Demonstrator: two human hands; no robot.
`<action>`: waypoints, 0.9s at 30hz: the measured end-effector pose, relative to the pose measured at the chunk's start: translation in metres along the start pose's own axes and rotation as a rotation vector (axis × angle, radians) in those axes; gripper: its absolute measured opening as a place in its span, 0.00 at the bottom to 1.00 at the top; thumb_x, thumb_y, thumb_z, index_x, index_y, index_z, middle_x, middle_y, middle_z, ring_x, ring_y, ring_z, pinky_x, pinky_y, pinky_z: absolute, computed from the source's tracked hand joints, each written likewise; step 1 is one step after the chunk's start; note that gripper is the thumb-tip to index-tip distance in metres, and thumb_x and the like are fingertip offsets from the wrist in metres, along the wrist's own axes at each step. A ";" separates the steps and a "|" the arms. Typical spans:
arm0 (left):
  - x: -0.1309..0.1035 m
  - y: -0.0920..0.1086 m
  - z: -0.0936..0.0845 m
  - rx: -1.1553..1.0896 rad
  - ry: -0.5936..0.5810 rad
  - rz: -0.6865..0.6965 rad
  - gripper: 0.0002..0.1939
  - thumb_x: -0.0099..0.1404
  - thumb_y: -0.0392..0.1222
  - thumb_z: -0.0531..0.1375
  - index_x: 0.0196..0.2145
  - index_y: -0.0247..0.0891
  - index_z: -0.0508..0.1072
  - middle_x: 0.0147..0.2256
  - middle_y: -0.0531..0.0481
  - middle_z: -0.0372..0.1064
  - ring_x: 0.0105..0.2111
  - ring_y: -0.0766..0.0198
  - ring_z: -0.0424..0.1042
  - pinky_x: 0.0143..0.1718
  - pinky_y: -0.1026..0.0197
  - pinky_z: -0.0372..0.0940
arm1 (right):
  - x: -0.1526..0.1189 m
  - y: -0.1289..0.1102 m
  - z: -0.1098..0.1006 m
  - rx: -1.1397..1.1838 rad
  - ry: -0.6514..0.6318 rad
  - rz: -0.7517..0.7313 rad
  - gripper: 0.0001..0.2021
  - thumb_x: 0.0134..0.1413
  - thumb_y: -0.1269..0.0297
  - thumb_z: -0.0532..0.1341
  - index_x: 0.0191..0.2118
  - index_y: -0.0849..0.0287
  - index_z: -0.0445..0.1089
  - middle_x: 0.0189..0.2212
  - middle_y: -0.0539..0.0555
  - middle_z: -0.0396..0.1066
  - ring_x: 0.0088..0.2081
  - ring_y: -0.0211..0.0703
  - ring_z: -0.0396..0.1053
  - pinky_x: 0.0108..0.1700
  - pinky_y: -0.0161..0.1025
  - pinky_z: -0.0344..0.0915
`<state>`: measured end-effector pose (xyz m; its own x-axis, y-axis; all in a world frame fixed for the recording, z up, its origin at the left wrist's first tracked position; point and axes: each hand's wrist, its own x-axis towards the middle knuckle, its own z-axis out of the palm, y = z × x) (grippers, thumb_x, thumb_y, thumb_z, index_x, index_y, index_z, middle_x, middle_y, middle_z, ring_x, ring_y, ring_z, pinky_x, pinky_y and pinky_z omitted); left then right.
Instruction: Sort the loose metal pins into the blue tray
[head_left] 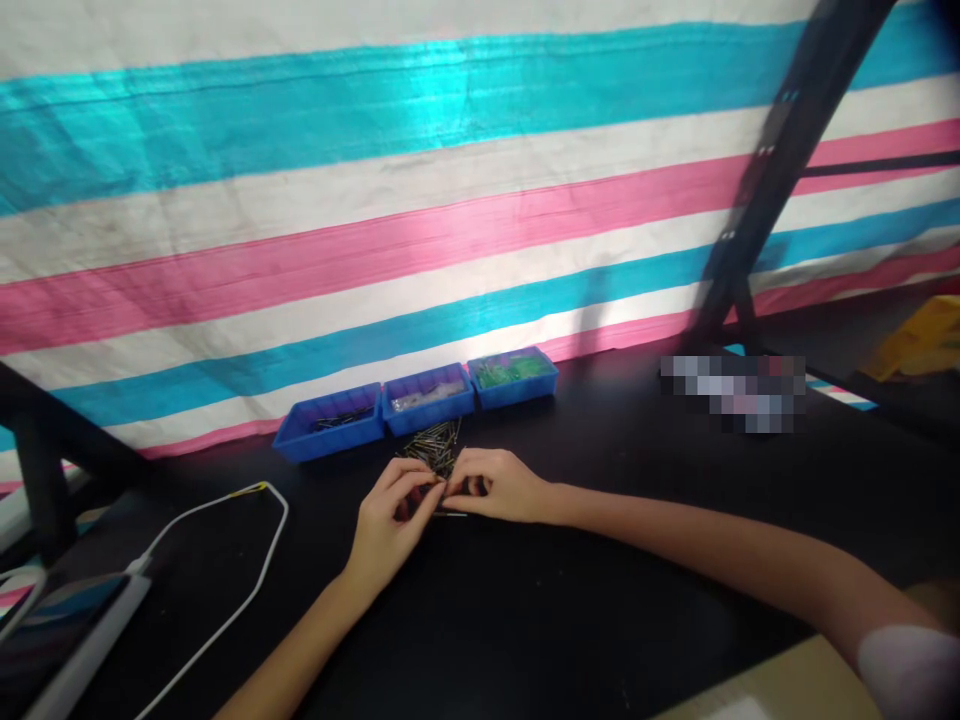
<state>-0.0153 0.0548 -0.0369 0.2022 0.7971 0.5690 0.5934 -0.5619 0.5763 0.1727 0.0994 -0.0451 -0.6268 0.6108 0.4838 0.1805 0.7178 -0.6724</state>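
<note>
My left hand [391, 518] and my right hand [501, 484] meet fingertip to fingertip over the black table, both in a pinch. What they hold between the fingertips is too small to make out. Just behind the fingers lies a loose pile of thin metal pieces [433, 446], like screws or pins. One thin piece [451, 514] lies on the table just under the fingertips. Behind the pile stand a blue bin with dark thin pieces [304, 449], a blue bin with clear small parts [431, 412] and a blue bin with green parts [517, 392].
A white cable [281, 540] loops over the table at the left, beside a white-edged device [97, 650]. Black frame legs stand at both sides before a striped sheet [450, 230]. A blurred item [739, 390] and a yellow object [919, 340] lie at the right.
</note>
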 end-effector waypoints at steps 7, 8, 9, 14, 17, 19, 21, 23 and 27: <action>0.002 0.005 -0.002 0.002 0.043 -0.074 0.07 0.60 0.41 0.58 0.34 0.37 0.73 0.36 0.48 0.65 0.23 0.73 0.62 0.19 0.70 0.58 | 0.003 -0.004 -0.002 0.105 0.196 0.175 0.08 0.53 0.61 0.59 0.33 0.61 0.70 0.27 0.50 0.65 0.23 0.31 0.61 0.23 0.29 0.58; 0.003 0.003 -0.004 0.005 0.073 -0.095 0.07 0.59 0.42 0.58 0.34 0.38 0.74 0.36 0.48 0.65 0.23 0.73 0.63 0.18 0.70 0.58 | 0.003 -0.004 -0.002 0.115 0.199 0.185 0.08 0.53 0.60 0.59 0.33 0.60 0.70 0.27 0.50 0.65 0.23 0.31 0.61 0.23 0.29 0.57; 0.004 0.001 -0.007 0.004 0.115 -0.121 0.08 0.59 0.42 0.58 0.34 0.38 0.74 0.37 0.48 0.65 0.24 0.72 0.64 0.19 0.70 0.58 | 0.003 -0.004 -0.002 0.126 0.192 0.194 0.09 0.54 0.60 0.58 0.34 0.60 0.70 0.27 0.50 0.65 0.23 0.31 0.61 0.22 0.29 0.57; 0.013 -0.028 -0.031 -0.128 0.347 -0.390 0.13 0.56 0.47 0.61 0.36 0.37 0.74 0.33 0.48 0.70 0.25 0.69 0.67 0.19 0.69 0.60 | 0.001 0.000 -0.001 0.186 0.156 0.287 0.10 0.55 0.58 0.56 0.36 0.60 0.68 0.22 0.48 0.63 0.20 0.32 0.62 0.20 0.30 0.57; 0.018 -0.044 -0.046 -0.343 0.418 -0.593 0.18 0.52 0.48 0.63 0.37 0.34 0.74 0.30 0.48 0.71 0.23 0.68 0.68 0.16 0.70 0.58 | 0.001 0.002 -0.001 0.175 0.141 0.296 0.11 0.55 0.57 0.56 0.36 0.60 0.68 0.20 0.47 0.61 0.20 0.34 0.62 0.20 0.30 0.58; 0.020 -0.051 -0.054 -0.459 0.457 -0.656 0.20 0.51 0.48 0.64 0.39 0.32 0.73 0.32 0.45 0.72 0.24 0.67 0.70 0.15 0.71 0.57 | 0.001 0.002 -0.001 0.161 0.129 0.295 0.12 0.56 0.56 0.55 0.36 0.59 0.68 0.21 0.48 0.62 0.21 0.34 0.62 0.21 0.30 0.59; 0.021 -0.055 -0.060 -0.515 0.476 -0.685 0.21 0.51 0.47 0.64 0.40 0.30 0.72 0.34 0.42 0.72 0.24 0.66 0.71 0.15 0.71 0.57 | 0.001 0.004 -0.001 0.152 0.117 0.299 0.13 0.56 0.56 0.55 0.37 0.59 0.69 0.22 0.49 0.63 0.21 0.34 0.62 0.21 0.31 0.60; 0.021 -0.057 -0.064 -0.548 0.493 -0.696 0.21 0.52 0.45 0.63 0.42 0.29 0.71 0.35 0.40 0.72 0.25 0.65 0.73 0.15 0.71 0.57 | 0.000 0.006 -0.001 0.145 0.107 0.306 0.13 0.56 0.55 0.55 0.38 0.59 0.69 0.22 0.49 0.63 0.21 0.35 0.63 0.21 0.31 0.60; 0.021 -0.062 -0.067 -0.604 0.525 -0.702 0.21 0.54 0.43 0.63 0.44 0.29 0.69 0.39 0.37 0.72 0.28 0.64 0.74 0.16 0.72 0.58 | -0.001 0.010 0.001 0.129 0.100 0.303 0.15 0.56 0.54 0.55 0.42 0.60 0.68 0.20 0.49 0.62 0.21 0.37 0.64 0.21 0.33 0.60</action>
<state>-0.1006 0.0917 -0.0213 -0.4820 0.8710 0.0952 -0.0670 -0.1450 0.9872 0.1746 0.1057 -0.0534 -0.4813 0.8238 0.2995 0.2454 0.4547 -0.8562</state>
